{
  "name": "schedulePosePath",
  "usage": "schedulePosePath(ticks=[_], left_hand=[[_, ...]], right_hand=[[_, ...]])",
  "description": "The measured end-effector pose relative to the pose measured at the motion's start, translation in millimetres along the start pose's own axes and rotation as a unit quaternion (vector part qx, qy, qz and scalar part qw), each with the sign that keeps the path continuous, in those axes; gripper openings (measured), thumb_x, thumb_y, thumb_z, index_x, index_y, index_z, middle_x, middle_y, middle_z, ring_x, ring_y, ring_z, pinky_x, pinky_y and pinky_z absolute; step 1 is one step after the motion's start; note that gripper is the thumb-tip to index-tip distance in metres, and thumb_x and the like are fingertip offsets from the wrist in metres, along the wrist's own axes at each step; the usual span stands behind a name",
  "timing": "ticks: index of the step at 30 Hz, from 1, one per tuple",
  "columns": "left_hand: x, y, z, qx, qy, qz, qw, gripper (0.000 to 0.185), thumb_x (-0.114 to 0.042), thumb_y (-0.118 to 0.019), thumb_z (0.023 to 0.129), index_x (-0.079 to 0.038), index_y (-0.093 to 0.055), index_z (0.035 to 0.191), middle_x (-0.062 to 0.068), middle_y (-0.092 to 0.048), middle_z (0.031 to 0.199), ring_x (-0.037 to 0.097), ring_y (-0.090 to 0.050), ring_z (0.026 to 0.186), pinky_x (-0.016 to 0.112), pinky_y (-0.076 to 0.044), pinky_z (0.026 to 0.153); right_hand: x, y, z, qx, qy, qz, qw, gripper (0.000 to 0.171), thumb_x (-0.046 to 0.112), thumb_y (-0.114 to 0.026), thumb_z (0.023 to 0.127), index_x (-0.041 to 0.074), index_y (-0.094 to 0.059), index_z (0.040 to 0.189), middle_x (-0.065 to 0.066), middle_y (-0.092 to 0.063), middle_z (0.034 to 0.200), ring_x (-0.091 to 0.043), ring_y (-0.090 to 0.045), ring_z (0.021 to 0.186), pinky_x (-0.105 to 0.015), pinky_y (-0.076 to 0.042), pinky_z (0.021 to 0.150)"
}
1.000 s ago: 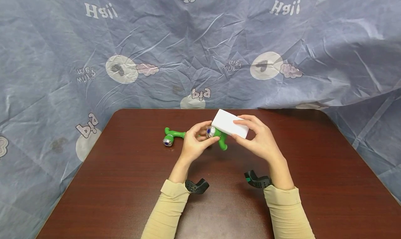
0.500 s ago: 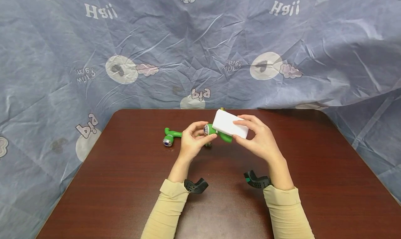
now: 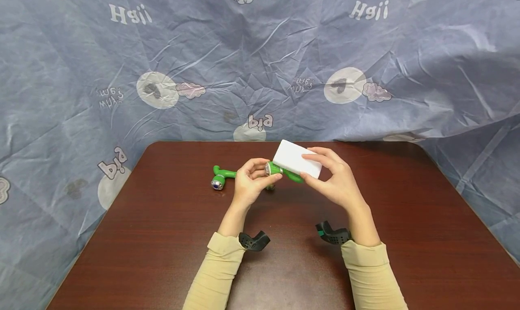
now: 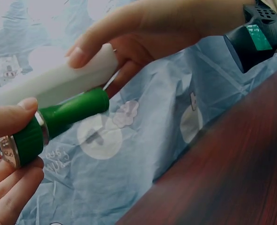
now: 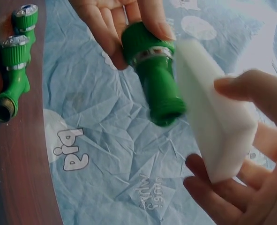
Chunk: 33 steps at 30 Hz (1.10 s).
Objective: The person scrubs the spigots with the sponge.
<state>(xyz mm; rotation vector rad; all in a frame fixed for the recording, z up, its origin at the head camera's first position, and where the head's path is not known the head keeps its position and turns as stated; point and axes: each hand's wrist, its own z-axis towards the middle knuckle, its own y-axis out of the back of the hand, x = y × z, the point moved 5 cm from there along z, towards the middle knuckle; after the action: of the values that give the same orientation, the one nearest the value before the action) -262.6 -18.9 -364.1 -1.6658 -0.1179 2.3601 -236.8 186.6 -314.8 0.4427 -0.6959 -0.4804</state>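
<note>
My left hand [image 3: 249, 183] pinches the ribbed knob of a green faucet [image 3: 275, 168] between thumb and fingers, above the table. In the right wrist view the faucet [image 5: 159, 89] points its open green end toward the lower right. My right hand [image 3: 339, 183] grips a white block-shaped sponge [image 3: 296, 159] by its far end, thumb on one face and fingers on the other. The sponge lies along the faucet's side and hides part of the body in the head view. In the left wrist view, the sponge [image 4: 58, 79] lies right above the green body [image 4: 75, 112].
A green faucet [image 3: 218, 182] with a silver and blue knob lies on the brown table [image 3: 162, 238], left of my hands. Two green faucets, one nearer [image 5: 14, 58] and one behind [image 5: 26, 21], appear in the right wrist view. A patterned blue cloth [image 3: 227, 75] hangs behind the table.
My left hand has turned the faucet: its knob end faced the camera and now points left, and its lower end swung up behind the sponge. The sponge shifts only slightly.
</note>
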Motion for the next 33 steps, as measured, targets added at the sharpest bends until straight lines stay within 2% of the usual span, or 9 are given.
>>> schedulePosePath(ticks=[3,5,9,13,17,22,26,29,33], left_hand=[[-11.8,-3.0,-3.0,-0.002,0.004,0.019,0.9998,0.042,0.009,-0.077,0.069,0.012,-0.059,0.106,0.011,-0.065,0.092,0.02,-0.064,0.078,0.022,-0.052,0.064],[-11.9,-3.3,-3.0,-0.004,0.003,0.02,0.9998,0.041,0.01,-0.077,0.068,0.012,-0.06,0.105,0.01,-0.066,0.091,0.017,-0.065,0.077,0.022,-0.052,0.064],[-10.6,-4.1,-2.9,-0.003,0.006,0.01,0.9999,0.041,0.012,-0.076,0.068,0.014,-0.059,0.105,0.007,-0.067,0.089,0.011,-0.065,0.073,0.021,-0.052,0.063],[-11.0,-4.4,-3.4,0.001,0.004,0.006,1.0,0.041,0.012,-0.076,0.068,0.016,-0.058,0.105,0.008,-0.066,0.087,0.009,-0.065,0.072,0.021,-0.052,0.062],[-10.9,-3.6,-3.5,0.001,0.008,0.004,1.0,0.041,0.014,-0.075,0.067,0.015,-0.058,0.104,0.007,-0.065,0.087,0.01,-0.065,0.072,0.021,-0.052,0.061],[-10.2,-3.0,-3.1,0.003,0.016,0.007,0.9998,0.042,0.014,-0.076,0.067,0.013,-0.058,0.104,0.004,-0.065,0.087,0.011,-0.065,0.073,0.021,-0.052,0.062],[-11.7,-2.7,-3.2,0.003,0.008,0.01,0.9999,0.041,0.014,-0.076,0.067,0.015,-0.058,0.104,0.003,-0.064,0.086,0.011,-0.065,0.073,0.021,-0.052,0.062],[-12.2,-2.6,-3.1,0.003,0.001,0.009,0.9999,0.042,0.015,-0.075,0.066,0.016,-0.057,0.104,0.004,-0.064,0.086,0.01,-0.065,0.072,0.02,-0.052,0.062],[-12.2,-2.0,-3.0,0.002,-0.005,0.008,1.0,0.042,0.014,-0.076,0.066,0.016,-0.057,0.104,0.004,-0.064,0.086,0.01,-0.065,0.073,0.021,-0.052,0.062]], right_hand=[[2,-4,0,0.021,0.007,0.0,1.0,0.038,0.011,-0.08,0.071,0.011,-0.07,0.107,-0.005,-0.06,0.118,-0.021,-0.056,0.107,-0.021,-0.04,0.086],[1,-4,0,0.02,-0.002,-0.013,1.0,0.037,0.012,-0.08,0.071,0.011,-0.071,0.107,-0.004,-0.06,0.117,-0.021,-0.056,0.106,-0.024,-0.041,0.084],[-3,1,-1,-0.016,-0.028,-0.054,0.998,0.036,0.015,-0.079,0.072,0.01,-0.071,0.107,-0.005,-0.061,0.116,-0.021,-0.057,0.105,-0.027,-0.042,0.079],[-4,5,-1,-0.042,-0.035,-0.039,0.998,0.037,0.011,-0.08,0.071,0.01,-0.071,0.107,-0.005,-0.062,0.116,-0.021,-0.057,0.105,-0.02,-0.04,0.08],[2,0,0,-0.004,-0.01,-0.001,1.0,0.038,0.009,-0.08,0.072,0.01,-0.07,0.109,-0.005,-0.06,0.119,-0.021,-0.055,0.108,-0.019,-0.039,0.084],[7,-8,1,0.042,0.006,-0.011,0.999,0.038,0.015,-0.077,0.076,0.013,-0.069,0.113,-0.003,-0.058,0.123,-0.02,-0.055,0.109,-0.027,-0.042,0.081],[1,-3,1,0.009,-0.014,-0.043,0.999,0.037,0.014,-0.077,0.075,0.01,-0.07,0.11,-0.006,-0.059,0.12,-0.022,-0.057,0.107,-0.032,-0.043,0.08],[-4,3,0,-0.032,-0.036,-0.068,0.997,0.037,0.013,-0.078,0.074,0.009,-0.07,0.109,-0.007,-0.06,0.118,-0.023,-0.057,0.106,-0.031,-0.043,0.078],[-5,7,0,-0.051,-0.042,-0.043,0.997,0.038,0.011,-0.079,0.073,0.009,-0.07,0.109,-0.006,-0.06,0.118,-0.022,-0.056,0.107,-0.022,-0.04,0.08]])
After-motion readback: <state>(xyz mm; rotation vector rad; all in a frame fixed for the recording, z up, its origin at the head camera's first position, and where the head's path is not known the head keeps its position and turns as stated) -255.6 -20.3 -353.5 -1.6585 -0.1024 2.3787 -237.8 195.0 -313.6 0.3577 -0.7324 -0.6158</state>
